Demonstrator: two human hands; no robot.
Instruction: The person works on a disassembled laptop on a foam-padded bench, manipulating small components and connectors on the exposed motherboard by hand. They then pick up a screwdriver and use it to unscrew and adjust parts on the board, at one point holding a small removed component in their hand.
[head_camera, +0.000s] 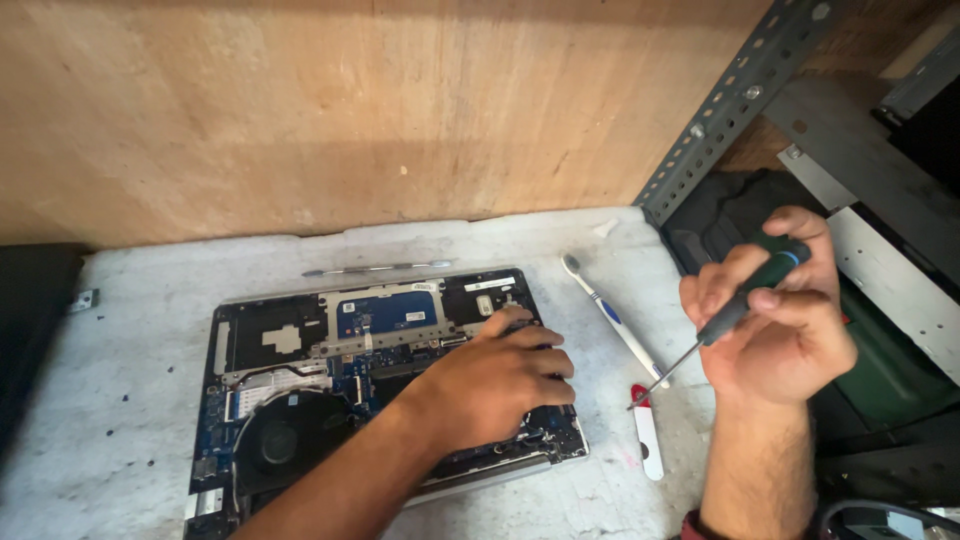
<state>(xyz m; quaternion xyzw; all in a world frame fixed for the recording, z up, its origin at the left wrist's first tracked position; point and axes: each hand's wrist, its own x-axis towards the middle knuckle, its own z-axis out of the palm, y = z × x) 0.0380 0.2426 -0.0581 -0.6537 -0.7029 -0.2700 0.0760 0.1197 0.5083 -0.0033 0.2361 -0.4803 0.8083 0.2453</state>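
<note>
Head view: my left hand (497, 385) lies flat, fingers curled, on the opened laptop (300, 390) at lower centre; my right hand (775, 310) grips a screwdriver (735, 310) at right, above the toothbrush (612, 318).

Rough plywood wall (350, 110), matt grey bench (130, 400) (scuffed), metal screwdriver (715, 325) shaft.

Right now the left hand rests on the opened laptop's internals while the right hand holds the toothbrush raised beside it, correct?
Not quite. In the head view the right hand holds a screwdriver, not the toothbrush, which lies on the table. The left hand does rest on the opened laptop.
</note>
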